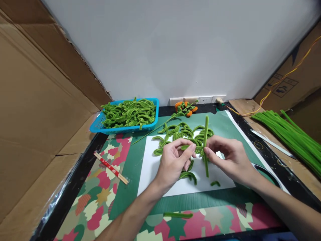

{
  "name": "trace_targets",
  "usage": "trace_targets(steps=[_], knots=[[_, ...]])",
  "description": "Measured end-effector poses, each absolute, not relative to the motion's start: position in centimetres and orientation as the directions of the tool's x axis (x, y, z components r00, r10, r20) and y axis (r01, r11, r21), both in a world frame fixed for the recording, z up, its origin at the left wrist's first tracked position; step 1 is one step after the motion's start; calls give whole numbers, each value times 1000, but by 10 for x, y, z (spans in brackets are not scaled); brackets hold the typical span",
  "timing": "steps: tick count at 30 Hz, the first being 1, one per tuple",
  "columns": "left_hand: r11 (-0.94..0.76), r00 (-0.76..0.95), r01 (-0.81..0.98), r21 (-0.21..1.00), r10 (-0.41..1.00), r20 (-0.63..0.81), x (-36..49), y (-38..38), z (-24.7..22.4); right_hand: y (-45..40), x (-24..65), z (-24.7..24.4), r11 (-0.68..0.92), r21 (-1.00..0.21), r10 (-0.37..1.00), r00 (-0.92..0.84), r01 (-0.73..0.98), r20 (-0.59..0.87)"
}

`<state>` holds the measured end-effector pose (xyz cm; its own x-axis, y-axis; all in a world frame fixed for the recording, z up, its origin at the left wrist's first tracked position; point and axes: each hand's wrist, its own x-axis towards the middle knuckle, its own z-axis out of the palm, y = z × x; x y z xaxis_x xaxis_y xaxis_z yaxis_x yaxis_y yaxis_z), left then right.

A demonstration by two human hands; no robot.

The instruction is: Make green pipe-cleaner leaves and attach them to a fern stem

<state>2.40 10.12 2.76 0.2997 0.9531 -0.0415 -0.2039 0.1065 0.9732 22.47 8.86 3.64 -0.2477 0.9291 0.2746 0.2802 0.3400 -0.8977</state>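
Between my two hands, over a white sheet (150,180), is a green fuzzy stem piece (206,129) standing upright, crossed by a short horizontal green piece (187,147). My left hand (175,160) pinches the horizontal piece between thumb and fingers. The thumb and fingers of my right hand (227,159) pinch the upright piece where the two meet. Behind and below them, many curled green pieces (184,130) lie on the sheet. A small green bit (215,183) rests near its front edge, and a straight green piece (178,215) lies on the patterned mat.
A blue basket (125,129) of green pieces stands at the back left. Orange flowers (187,107) on a green stem lie by the wall. Wrapped chopsticks (111,168) are at left. Long green stems (288,137) and a white strip (272,144) lie at right, beside a black ring (268,172).
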Motion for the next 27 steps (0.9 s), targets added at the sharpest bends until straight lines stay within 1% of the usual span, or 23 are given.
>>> trace_targets(steps=[6,9,12,14,15,17,19,20,21,22,23,27], knots=[[121,322,-180,976,945,-58,25,102,25,89,222,35,273,-928,939,-279,253,200],[141,320,-179,974,944,-78,25,102,27,89,221,33,234,-955,954,-230,180,191],[169,284,-184,968,952,-112,24,103,30,89,220,34,236,-963,963,-163,129,215],[160,258,-196,967,960,-106,22,103,32,91,220,35,208,-976,969,-147,71,196],[143,248,-203,969,965,-91,22,102,34,92,221,35,161,-987,975,-157,14,157],[87,229,-208,974,973,-38,20,101,35,96,221,35,-24,-990,972,-236,-139,10],[20,212,-194,981,977,22,19,101,35,101,222,33,-267,-925,912,-381,-270,-152],[-8,207,-185,983,977,47,18,101,35,102,223,33,-363,-881,870,-449,-303,-204],[-23,204,-177,984,977,59,18,101,35,104,223,32,-423,-848,837,-497,-320,-230],[-22,202,-172,985,978,57,18,101,34,105,223,31,-440,-835,825,-517,-331,-230],[-6,201,-170,985,979,40,17,102,34,105,223,31,-419,-841,835,-509,-341,-210],[68,235,-167,983,972,-28,15,104,33,105,222,32,-221,-903,924,-376,-369,-72]])
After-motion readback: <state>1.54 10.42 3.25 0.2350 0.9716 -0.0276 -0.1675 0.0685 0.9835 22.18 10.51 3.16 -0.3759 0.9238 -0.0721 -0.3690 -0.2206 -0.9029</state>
